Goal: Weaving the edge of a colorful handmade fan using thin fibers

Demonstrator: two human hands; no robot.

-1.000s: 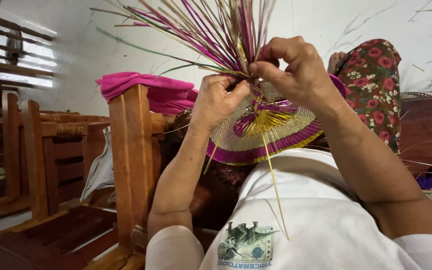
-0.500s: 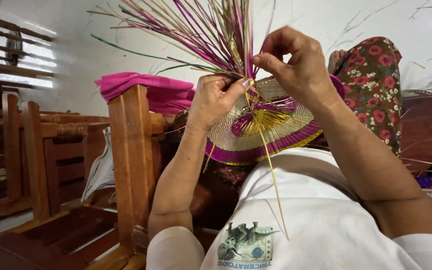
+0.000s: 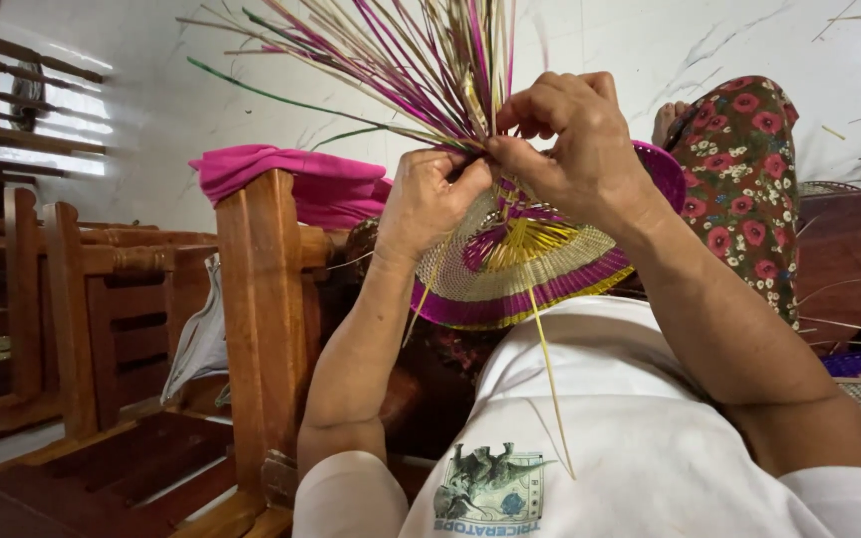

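Woven disc (image 3: 540, 264) held above lap. Left hand (image 3: 430, 199) clamps loose strands (image 3: 391, 70) at rim; right hand (image 3: 570, 139) pinches one, apparently yellow. Risk: pinch slips, strand springs free, weave loosens.

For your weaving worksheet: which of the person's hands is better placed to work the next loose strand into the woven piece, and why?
Probably the right hand: its fingertips pinch at the base of the loose strands, above the woven disc. The left hand grips the disc's edge, steadying it.

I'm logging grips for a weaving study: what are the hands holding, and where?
Both the left hand and right hand pinch the woven piece at its unfinished edge, where the loose strips fan out.
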